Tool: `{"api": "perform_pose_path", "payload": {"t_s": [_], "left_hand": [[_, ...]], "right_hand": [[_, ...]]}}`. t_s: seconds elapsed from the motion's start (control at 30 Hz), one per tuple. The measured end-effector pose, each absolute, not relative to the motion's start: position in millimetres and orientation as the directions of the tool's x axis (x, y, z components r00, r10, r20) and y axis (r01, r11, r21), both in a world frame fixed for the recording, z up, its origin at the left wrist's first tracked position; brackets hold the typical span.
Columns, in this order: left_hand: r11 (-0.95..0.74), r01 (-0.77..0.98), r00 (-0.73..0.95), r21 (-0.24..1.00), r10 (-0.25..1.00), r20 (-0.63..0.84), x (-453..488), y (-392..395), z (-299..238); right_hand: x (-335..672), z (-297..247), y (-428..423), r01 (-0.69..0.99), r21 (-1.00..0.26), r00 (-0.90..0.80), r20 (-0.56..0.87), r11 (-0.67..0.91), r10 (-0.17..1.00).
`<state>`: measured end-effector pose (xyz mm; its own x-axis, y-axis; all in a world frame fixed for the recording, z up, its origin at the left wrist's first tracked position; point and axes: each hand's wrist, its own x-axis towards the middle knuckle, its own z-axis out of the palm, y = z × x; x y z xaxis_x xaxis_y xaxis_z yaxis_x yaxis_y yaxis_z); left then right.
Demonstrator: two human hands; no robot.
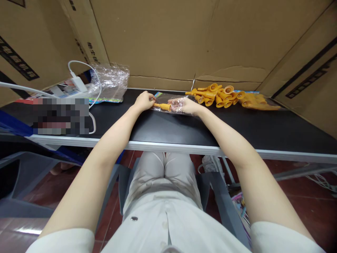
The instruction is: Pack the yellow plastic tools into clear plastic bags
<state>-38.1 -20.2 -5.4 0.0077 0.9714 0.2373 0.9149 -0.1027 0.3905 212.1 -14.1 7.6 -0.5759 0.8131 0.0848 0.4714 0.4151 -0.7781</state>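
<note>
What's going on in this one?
A seated person has both hands at a clear bag over a black table. The left hand is at the thin end of a yellow piece; the right hand's fingers show through the film. More yellow pieces lie piled to the right.
</note>
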Motion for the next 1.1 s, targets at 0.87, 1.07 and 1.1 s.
{"api": "perform_pose_path", "payload": {"t_s": [0.87,1.07,1.1], "left_hand": [[0.226,0.859,-0.303,0.459,0.948,0.101,-54,-27,9],[0.209,0.857,-0.286,0.472,0.953,0.097,-57,-27,8],[0.198,0.857,-0.276,0.476,0.956,0.098,-57,-27,8]], "right_hand": [[328,54,14,0.952,-0.221,-0.090,0.463,0.213,0.882],[300,57,-4,0.846,-0.386,-0.285,0.254,0.367,0.924],[293,53,-4,0.841,-0.386,-0.300,0.251,0.379,0.920]]}}
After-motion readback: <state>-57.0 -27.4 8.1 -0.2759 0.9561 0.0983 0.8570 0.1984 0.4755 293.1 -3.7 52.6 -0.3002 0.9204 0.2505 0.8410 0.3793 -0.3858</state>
